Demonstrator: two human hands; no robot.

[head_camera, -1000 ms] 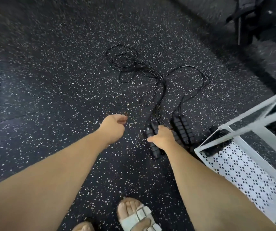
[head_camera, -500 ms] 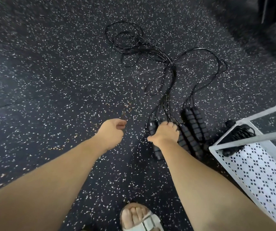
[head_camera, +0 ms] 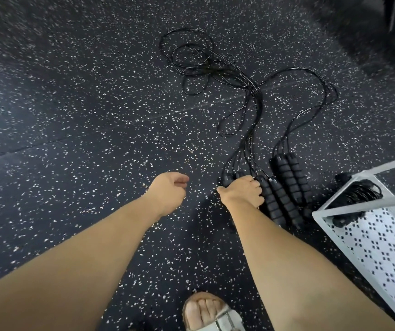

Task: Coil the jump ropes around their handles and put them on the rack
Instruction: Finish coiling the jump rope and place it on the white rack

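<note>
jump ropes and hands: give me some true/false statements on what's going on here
1. The right hand holds handles down on the floor. True.
2. The left hand holds a rope. False: it is loosely curled and holds nothing.
3. Every rope on the floor is wound round its handles. False: the cords sprawl loose across the floor.
4. A coiled rope already lies in the white rack. True.
5. The rack stands on the person's left. False: it is on the right, just past the handles.
</note>
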